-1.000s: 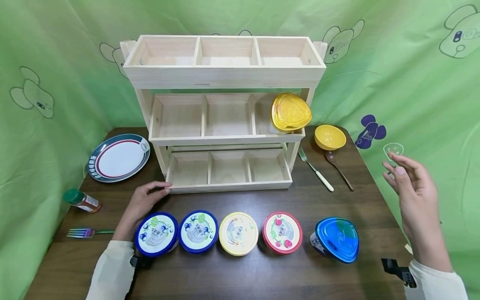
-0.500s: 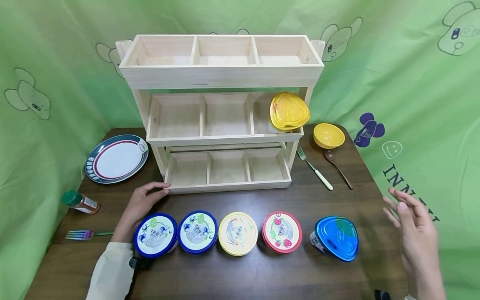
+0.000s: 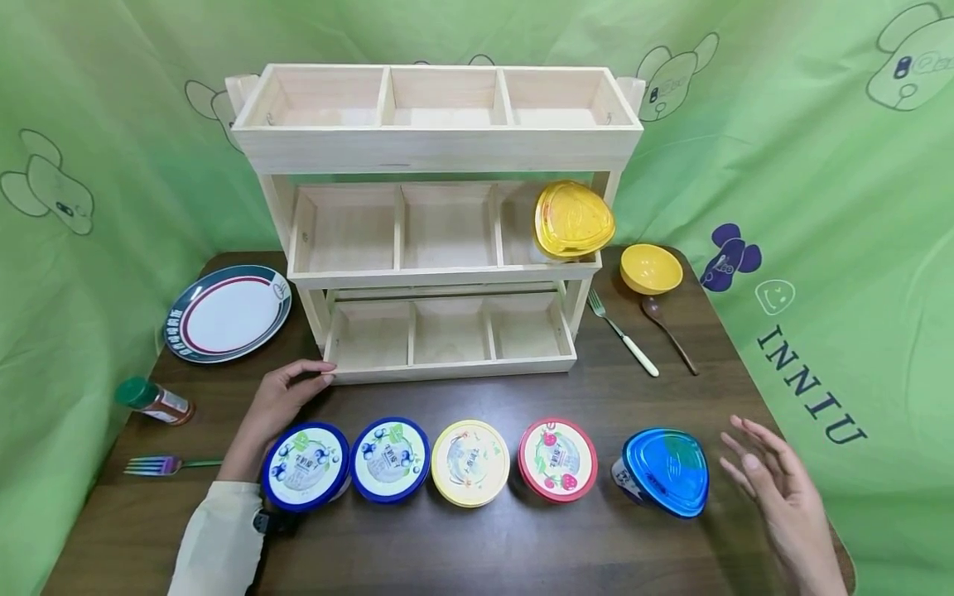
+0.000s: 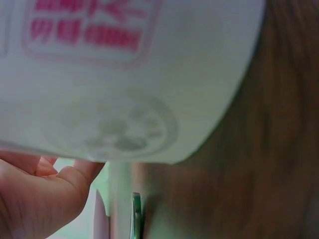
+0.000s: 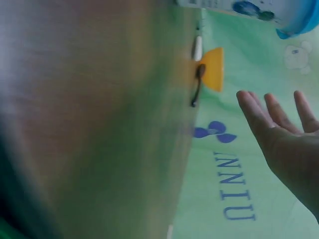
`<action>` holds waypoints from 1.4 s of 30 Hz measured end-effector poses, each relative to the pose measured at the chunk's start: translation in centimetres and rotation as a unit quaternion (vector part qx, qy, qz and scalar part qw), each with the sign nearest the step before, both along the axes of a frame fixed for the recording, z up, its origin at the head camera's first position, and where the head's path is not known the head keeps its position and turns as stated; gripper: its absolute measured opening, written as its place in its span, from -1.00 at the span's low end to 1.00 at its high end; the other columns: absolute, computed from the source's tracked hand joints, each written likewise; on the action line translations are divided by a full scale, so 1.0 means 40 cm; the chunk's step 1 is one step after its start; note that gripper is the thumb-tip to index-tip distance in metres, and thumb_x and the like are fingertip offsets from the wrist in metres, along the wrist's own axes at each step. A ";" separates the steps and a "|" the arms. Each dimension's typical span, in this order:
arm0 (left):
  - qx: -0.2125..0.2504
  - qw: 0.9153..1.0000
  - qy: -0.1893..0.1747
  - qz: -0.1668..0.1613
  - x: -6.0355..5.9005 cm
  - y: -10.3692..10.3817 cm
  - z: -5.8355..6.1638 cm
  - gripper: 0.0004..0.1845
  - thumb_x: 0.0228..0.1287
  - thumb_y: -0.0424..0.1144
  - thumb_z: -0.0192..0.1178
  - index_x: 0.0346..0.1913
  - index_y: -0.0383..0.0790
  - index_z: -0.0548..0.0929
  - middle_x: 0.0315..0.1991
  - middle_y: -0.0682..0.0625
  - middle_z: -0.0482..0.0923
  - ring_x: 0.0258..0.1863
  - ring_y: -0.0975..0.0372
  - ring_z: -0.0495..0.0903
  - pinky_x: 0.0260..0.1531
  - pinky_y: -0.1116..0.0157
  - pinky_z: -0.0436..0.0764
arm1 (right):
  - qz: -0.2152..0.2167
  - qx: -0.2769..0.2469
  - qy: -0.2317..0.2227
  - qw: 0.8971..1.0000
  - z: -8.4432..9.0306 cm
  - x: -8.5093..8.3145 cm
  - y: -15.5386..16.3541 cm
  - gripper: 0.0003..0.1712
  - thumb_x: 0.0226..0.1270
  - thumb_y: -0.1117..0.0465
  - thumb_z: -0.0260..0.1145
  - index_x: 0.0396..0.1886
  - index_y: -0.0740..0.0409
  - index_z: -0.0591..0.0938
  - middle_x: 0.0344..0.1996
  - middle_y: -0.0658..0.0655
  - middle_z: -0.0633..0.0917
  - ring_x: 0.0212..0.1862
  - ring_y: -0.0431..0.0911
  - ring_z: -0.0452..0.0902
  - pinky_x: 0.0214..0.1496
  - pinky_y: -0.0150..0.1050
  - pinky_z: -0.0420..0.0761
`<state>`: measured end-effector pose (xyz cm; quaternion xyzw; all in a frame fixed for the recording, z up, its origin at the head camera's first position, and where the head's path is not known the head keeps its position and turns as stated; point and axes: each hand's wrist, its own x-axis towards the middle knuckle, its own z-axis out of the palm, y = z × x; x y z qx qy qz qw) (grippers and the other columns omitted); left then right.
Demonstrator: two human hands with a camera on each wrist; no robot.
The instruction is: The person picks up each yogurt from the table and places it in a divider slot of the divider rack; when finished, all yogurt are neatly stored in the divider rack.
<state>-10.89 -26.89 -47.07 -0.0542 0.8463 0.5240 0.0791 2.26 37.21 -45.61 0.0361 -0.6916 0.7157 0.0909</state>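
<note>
The right hand [image 3: 778,497] hovers above the table's [image 3: 522,563] right edge with its fingers straight and spread, holding nothing, just beside the blue triangular-lidded tub [image 3: 663,470], which lies tilted at the right end of a row of round tubs. The left hand [image 3: 279,401] rests flat on the table, fingertips touching the bottom tray of the wooden rack [image 3: 440,157], with the nearest blue-lidded tub [image 3: 306,465] just beside its wrist.

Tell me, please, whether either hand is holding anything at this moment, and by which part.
Nothing is held. The right hand hovers open beside the blue-lidded cup; the left hand rests flat on the table by the wooden rack.
</note>
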 end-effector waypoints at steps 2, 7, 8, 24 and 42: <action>0.002 1.000 0.000 0.001 0.000 0.000 0.001 -0.53 0.65 -0.08 0.28 0.34 -0.39 0.68 0.42 -0.32 0.56 0.48 -0.10 0.43 0.23 0.26 0.44 | 0.018 0.003 0.000 1.000 -0.008 0.014 -0.007 -0.38 0.72 0.58 -0.12 0.68 0.43 0.18 0.56 0.02 0.48 0.44 -0.24 0.52 0.27 -0.33 0.62; 0.010 1.000 -0.002 0.000 0.000 -0.003 0.001 -0.53 0.65 -0.09 0.28 0.35 -0.39 0.67 0.43 -0.31 0.55 0.49 -0.10 0.42 0.16 0.39 0.46 | 0.054 0.022 -0.006 0.998 -0.017 0.036 -0.029 -0.35 0.73 0.57 -0.14 0.71 0.41 0.09 0.62 -0.04 0.42 0.48 -0.29 0.45 0.28 -0.36 0.60; 0.011 1.000 -0.003 0.000 0.000 -0.004 0.000 -0.53 0.65 -0.09 0.28 0.35 -0.39 0.67 0.44 -0.31 0.55 0.49 -0.10 0.42 0.13 0.43 0.46 | 0.060 0.024 -0.008 0.998 -0.016 0.037 -0.033 -0.36 0.73 0.57 -0.15 0.71 0.41 0.09 0.62 -0.05 0.42 0.49 -0.30 0.45 0.28 -0.37 0.60; 0.003 1.000 -0.006 0.005 -0.004 0.001 -0.011 -0.54 0.65 -0.12 0.27 0.36 -0.38 0.66 0.45 -0.30 0.54 0.51 -0.13 0.40 0.35 0.03 0.43 | 0.073 0.088 -0.042 0.993 -0.034 0.050 -0.057 -0.48 0.61 0.64 0.06 0.49 0.45 0.46 0.54 -0.24 0.44 0.43 -0.46 0.42 0.28 -0.58 0.45; 0.006 1.000 -0.004 0.006 0.001 0.001 -0.006 -0.51 0.64 -0.07 0.28 0.34 -0.40 0.67 0.44 -0.37 0.53 0.53 -0.20 0.37 0.46 -0.24 0.33 | 0.057 0.074 0.000 0.996 -0.040 0.053 -0.083 -0.44 0.42 0.79 0.09 0.37 0.49 0.49 0.41 -0.16 0.52 0.36 -0.42 0.50 0.24 -0.54 0.52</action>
